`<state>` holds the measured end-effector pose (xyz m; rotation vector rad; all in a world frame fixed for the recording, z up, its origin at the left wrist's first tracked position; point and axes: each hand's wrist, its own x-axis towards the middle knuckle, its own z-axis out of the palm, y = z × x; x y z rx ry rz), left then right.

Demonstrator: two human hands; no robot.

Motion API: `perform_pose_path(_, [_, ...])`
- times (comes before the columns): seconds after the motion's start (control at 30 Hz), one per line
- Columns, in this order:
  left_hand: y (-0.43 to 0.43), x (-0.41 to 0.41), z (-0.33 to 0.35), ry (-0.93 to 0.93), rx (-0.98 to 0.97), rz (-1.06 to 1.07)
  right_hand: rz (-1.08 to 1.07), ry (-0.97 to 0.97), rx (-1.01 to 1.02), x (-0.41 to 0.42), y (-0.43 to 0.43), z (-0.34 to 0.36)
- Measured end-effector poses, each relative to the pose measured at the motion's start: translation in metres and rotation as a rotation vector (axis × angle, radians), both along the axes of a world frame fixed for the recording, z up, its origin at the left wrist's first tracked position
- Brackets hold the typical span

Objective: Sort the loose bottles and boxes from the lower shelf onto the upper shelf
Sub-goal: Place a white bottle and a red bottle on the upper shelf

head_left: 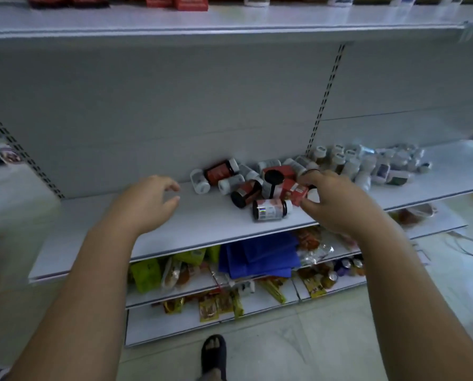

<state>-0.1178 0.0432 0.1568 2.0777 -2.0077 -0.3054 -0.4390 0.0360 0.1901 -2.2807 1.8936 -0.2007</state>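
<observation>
Right hand (337,207) curls round a small red box (298,194), thumb under, fingers over. Box sits in the heap of loose bottles (246,188) on the lower shelf (202,229). Upper shelf (230,23) carries red cartons (191,2). Left hand (144,204) hovers over bare shelf, fingers loosely spread, holding nothing. Both forearms reach forward.

So the right hand (337,204) covers part of a small red box (298,194) and a white cap (314,196) sitting between thumb and fingers. Honestly can't tell if it's gripping either one. The label on the dark bottle (269,209) just beside the thumb is too blurry to read. The white bottles (381,169) past the fingertips are smeared mush. The red boxes (191,3) on the upper shelf (230,20), well above the fingers, get chopped by the top edge.
</observation>
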Motion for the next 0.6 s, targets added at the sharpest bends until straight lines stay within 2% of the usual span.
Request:
perform_pose_path(0.23, [-0.083, 0.014, -0.069, -0.041, 0.163, 0.072, -0.006, -0.031, 0.143, 0.016, -0.092, -0.069])
perform_pose_path(0.3, [-0.113, 0.017, -0.087, -0.092, 0.17, 0.125, 0.025, -0.069, 0.155, 0.031, -0.127, -0.084])
perform_pose_path(0.37, [-0.143, 0.02, -0.106, -0.06, 0.196, 0.16, 0.077, -0.122, 0.169, 0.051, -0.158, -0.097])
perform_pose_path(0.5, [-0.202, 0.021, -0.142, 0.389, 0.299, 0.288, 0.12, -0.179, 0.198, 0.099, -0.221, -0.13])
perform_pose_path(0.6, [-0.228, 0.018, -0.165, 0.773, 0.314, 0.487, 0.065, -0.217, 0.282, 0.126, -0.269, -0.154])
